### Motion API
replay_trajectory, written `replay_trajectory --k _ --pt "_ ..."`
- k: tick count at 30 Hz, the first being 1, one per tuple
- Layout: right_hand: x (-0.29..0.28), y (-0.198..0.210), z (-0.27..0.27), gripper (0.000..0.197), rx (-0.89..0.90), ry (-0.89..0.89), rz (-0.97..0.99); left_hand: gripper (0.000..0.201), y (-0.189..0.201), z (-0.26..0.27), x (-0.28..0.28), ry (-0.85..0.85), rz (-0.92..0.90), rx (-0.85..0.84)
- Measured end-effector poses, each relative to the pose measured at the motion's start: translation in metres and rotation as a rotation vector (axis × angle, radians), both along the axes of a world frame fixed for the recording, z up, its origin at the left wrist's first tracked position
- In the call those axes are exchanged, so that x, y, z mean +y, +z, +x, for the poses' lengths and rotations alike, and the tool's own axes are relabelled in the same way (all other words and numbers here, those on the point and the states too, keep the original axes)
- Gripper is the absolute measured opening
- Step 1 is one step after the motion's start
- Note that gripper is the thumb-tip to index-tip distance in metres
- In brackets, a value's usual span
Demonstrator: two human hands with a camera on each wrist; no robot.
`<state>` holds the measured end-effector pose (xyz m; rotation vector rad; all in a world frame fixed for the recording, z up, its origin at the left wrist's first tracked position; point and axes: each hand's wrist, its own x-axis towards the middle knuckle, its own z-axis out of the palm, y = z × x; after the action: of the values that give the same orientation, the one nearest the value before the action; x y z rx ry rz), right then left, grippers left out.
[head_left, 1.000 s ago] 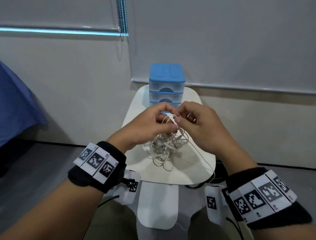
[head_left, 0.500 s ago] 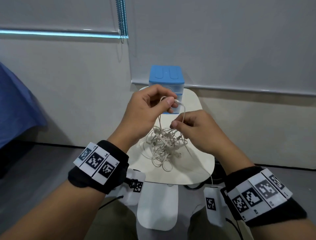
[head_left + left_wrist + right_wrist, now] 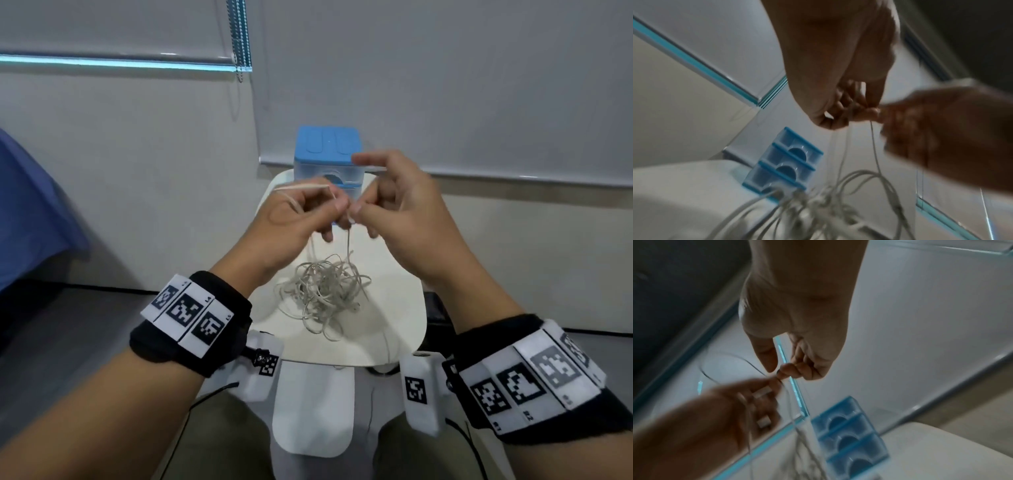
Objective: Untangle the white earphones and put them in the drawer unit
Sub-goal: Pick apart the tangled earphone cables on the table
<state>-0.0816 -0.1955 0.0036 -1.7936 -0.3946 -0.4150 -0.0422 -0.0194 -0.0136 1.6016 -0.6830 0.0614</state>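
Note:
The white earphones [image 3: 323,291] hang in a tangled bundle just above the small white table [image 3: 404,308], strands rising to both hands. My left hand [image 3: 329,205] pinches a strand, a loop of cord arching over its knuckles. My right hand [image 3: 359,205] pinches the cord right beside it, forefinger raised. The two hands nearly touch in front of the blue drawer unit [image 3: 328,150], whose three drawers appear shut in the left wrist view [image 3: 785,164] and right wrist view [image 3: 849,434]. In the left wrist view the cord [image 3: 874,146] drops from the left hand [image 3: 865,112] into the bundle.
The table stands against a pale wall with a grey blind [image 3: 445,85] behind it; a bead chain [image 3: 239,37] hangs at the upper left. A blue cloth [image 3: 30,212] lies at the far left. One thin cord [image 3: 387,342] trails off the table's front edge.
My right hand has risen to meet the left in front of the drawer unit. The left hand has shifted slightly down. The bundle hangs lower below the hands, on longer strands.

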Motion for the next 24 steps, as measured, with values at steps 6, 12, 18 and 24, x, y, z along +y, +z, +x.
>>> replay_trajectory --k 6,12,18,24 --pt "0.001 -0.031 0.003 0.017 0.388 0.055 -0.346 0.014 0.028 0.005 0.009 -0.040 -0.278 -0.119" --pt "0.001 0.015 0.005 0.011 0.362 0.024 -0.302 0.008 0.006 0.004 0.005 -0.014 -0.171 0.030" --pt "0.006 -0.002 -0.005 0.030 0.574 0.368 -0.414 0.014 0.016 0.006 0.000 0.115 -0.180 0.117" --pt "0.018 -0.019 -0.007 0.025 0.562 0.442 -0.450 0.010 0.028 0.014 0.000 0.221 0.017 0.143"
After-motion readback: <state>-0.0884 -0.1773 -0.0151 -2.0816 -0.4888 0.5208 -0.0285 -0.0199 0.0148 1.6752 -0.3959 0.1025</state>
